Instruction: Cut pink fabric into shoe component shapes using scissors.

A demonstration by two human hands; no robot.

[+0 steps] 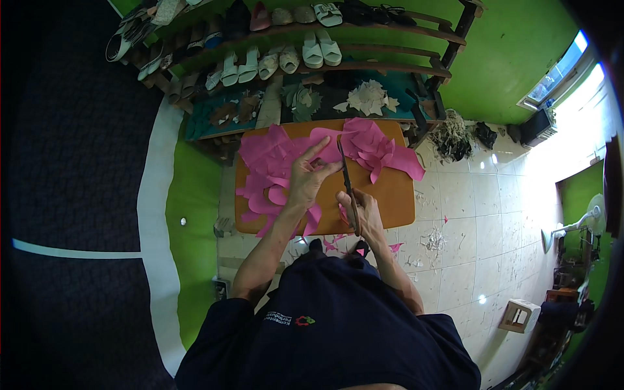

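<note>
My left hand (308, 174) is over the middle of the orange-brown table (398, 207), its thumb and fingers on a thin pink sheet piece (323, 134). Gripped in my right hand (368, 216) is a pair of dark scissors (346, 177), blades pointing away from me and beside the left fingertips. The blades reach the edge of the pink piece. A heap of pink cut pieces (266, 155) covers the table's left side. Another pink heap (372, 148) lies at the far right of the table.
Behind the table stands a wooden rack (403, 57) with rows of shoes and sandals. Piles of white cut pieces (370, 97) and grey-green ones (302, 102) lie on its lower shelf. Scraps (434, 240) litter the tiled floor. A white fan (593, 214) stands far right.
</note>
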